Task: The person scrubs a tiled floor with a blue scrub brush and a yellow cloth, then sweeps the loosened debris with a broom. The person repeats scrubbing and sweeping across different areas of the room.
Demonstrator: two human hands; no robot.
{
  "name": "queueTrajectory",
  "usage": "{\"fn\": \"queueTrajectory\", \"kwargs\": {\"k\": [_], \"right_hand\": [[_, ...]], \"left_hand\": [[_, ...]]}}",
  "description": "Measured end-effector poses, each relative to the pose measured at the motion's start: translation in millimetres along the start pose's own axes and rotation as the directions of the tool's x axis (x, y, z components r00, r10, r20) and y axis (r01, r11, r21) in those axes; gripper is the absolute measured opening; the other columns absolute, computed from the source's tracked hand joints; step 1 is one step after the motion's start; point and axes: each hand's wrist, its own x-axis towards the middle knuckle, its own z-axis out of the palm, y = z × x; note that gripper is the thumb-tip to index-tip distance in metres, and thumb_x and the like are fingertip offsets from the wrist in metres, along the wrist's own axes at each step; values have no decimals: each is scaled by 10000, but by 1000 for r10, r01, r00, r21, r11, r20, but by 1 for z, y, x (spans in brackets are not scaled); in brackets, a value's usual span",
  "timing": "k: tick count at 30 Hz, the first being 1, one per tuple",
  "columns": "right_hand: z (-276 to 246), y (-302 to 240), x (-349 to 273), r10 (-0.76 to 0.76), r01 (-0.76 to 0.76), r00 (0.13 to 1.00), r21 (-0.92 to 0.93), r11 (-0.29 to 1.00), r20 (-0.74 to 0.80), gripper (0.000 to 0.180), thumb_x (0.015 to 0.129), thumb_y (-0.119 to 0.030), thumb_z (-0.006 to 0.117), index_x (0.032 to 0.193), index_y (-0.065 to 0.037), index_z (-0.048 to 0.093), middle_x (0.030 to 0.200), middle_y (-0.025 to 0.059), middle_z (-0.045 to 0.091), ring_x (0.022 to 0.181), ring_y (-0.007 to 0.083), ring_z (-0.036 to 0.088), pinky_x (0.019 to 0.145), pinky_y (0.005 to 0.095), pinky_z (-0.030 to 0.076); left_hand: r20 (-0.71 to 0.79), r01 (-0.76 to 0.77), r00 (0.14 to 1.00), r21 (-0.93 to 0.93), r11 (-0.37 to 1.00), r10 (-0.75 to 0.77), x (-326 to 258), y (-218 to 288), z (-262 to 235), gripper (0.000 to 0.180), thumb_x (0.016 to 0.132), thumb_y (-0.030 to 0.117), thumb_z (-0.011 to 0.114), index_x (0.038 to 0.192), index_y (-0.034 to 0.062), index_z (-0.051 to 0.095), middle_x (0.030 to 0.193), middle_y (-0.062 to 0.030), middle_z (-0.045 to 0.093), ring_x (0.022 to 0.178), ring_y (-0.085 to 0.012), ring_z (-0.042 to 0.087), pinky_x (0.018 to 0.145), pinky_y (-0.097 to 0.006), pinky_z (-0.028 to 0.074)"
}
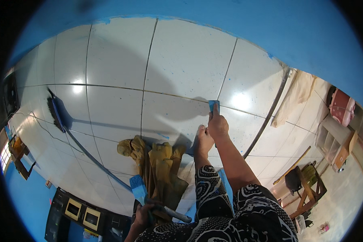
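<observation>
Our right hand (218,126) presses a blue scraper (213,105) flat on the tiled floor (113,60), fingers closed around it. Our left hand (144,213) grips a blue paintbrush (138,188) aside, bristles up.

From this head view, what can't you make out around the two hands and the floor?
- Scraper: only its blue tip shows; the right hand covers the rest.
- Paintbrush handle: partly wrapped by the left hand.
- Floor under the yellow cloth: hidden.
- Broom handle: its lower end is hidden by the paintbrush.

White tiled floor (117,60) carries a broom (56,111), a yellowish cloth (157,165) and blue paint specks.
</observation>
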Motion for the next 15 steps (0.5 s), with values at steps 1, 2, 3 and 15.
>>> {"fn": "queueTrajectory", "kwargs": {"k": [1,2,3,15], "right_hand": [[-2,4,4,16,-17,1000,9,1000,6,529,927,-321,404,1385,-101,258,750,263,615,701,410,623,615,496,501],[-9,2,18,80,-77,992,39,996,-93,512,931,-320,392,1374,-89,277,753,260,616,705,408,622,609,495,501],[-24,-1,40,151,-139,970,74,988,-188,497,935,-318,379,1362,-76,296,757,258,618,709,406,622,602,493,501],[-72,1,88,61,-50,975,54,997,-213,506,939,-334,352,1369,-79,276,784,250,624,737,415,619,643,505,495]], "left_hand": [[27,-18,999,40,999,17,2,2,-1,360,750,182,427,897,-78,628,863,-165,655,831,-251,616,794,-342,473],[49,-32,998,78,996,28,2,4,-2,358,755,181,424,899,-76,628,867,-163,655,833,-251,617,794,-344,473],[74,-44,997,119,992,35,1,5,-3,357,760,180,421,902,-73,628,871,-161,656,835,-252,618,794,-347,472],[57,59,997,-109,992,-53,-1,15,3,365,766,181,418,912,-81,626,863,-162,660,802,-239,631,803,-322,478]]}}
